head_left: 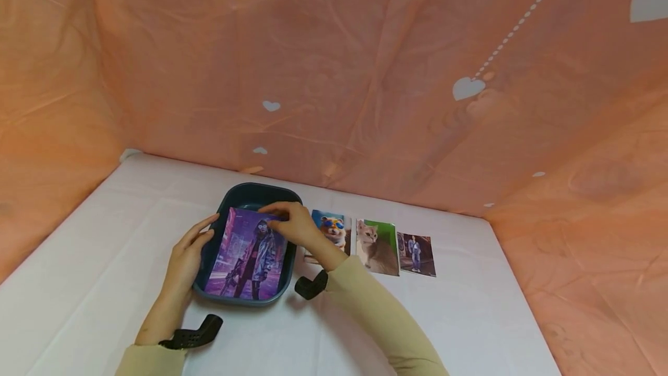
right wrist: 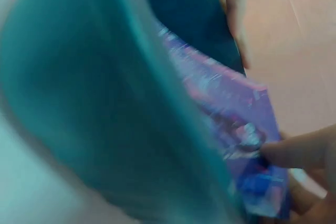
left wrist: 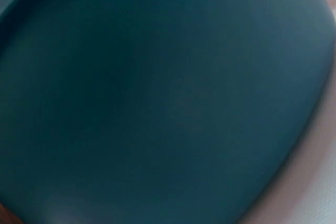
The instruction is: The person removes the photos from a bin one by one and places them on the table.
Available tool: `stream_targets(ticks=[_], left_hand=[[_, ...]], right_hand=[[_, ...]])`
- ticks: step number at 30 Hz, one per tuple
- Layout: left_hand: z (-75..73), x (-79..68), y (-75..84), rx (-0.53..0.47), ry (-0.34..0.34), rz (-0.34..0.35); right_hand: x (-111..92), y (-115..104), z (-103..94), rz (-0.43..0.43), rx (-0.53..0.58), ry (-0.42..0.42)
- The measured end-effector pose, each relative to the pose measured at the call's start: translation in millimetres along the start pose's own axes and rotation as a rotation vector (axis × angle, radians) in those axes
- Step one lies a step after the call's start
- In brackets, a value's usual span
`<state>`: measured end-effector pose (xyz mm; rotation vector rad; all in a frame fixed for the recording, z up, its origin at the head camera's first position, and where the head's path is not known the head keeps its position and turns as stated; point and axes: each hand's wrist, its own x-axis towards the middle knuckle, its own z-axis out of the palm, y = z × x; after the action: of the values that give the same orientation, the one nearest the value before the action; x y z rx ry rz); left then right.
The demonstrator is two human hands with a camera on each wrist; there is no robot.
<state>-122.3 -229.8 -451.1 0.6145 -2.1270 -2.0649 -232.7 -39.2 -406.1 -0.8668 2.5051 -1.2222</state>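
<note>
A dark teal basin (head_left: 250, 188) with rounded corners stands on the white surface; its outer wall (left wrist: 173, 98) fills most of the left wrist view. Inside it lies a purple picture card (head_left: 245, 254) showing a masked figure in a jacket. My right hand (head_left: 294, 225) reaches over the basin's right rim and pinches the card's upper right corner between thumb and fingers, also seen close up in the right wrist view. At the left rim, my left hand (head_left: 185, 260) touches the basin with its fingers fairly straight.
Right of the basin lie a hamster picture card (head_left: 334, 231), partly behind my right wrist, a cat picture card (head_left: 377, 248) and a smaller card of a standing person (head_left: 416, 254). Orange cloth walls (head_left: 323, 74) with white hearts enclose the white surface (head_left: 459, 318).
</note>
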Motion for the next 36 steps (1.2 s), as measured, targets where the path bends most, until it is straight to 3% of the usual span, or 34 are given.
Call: stream_targets(ticks=[6, 16, 20, 30, 36], left_hand=[[0.4, -0.4, -0.3, -0.003, -0.009, 0.004], [1.1, 0.8, 0.5, -0.001, -0.005, 0.021], [1.3, 1.5, 1.4, 0.003, -0.022, 0.018], [1.4, 1.8, 2.0, 0.031, 0.005, 0.024], [1.3, 0.1, 3.0, 0.027, 0.005, 0.017]], right_hand=[[-5.2, 10.1, -7.4, 0.001, 0.176, 0.067], [-13.4, 23.4, -20.1, 0.131, 0.409, 0.249], [-24.6, 27.8, -33.8, 0.202, 0.491, 0.274], [-68.7, 61.8, -51.1, 0.327, 0.55, 0.259], [-88.0, 76.5, -50.8, 0.296, 0.52, 0.24]])
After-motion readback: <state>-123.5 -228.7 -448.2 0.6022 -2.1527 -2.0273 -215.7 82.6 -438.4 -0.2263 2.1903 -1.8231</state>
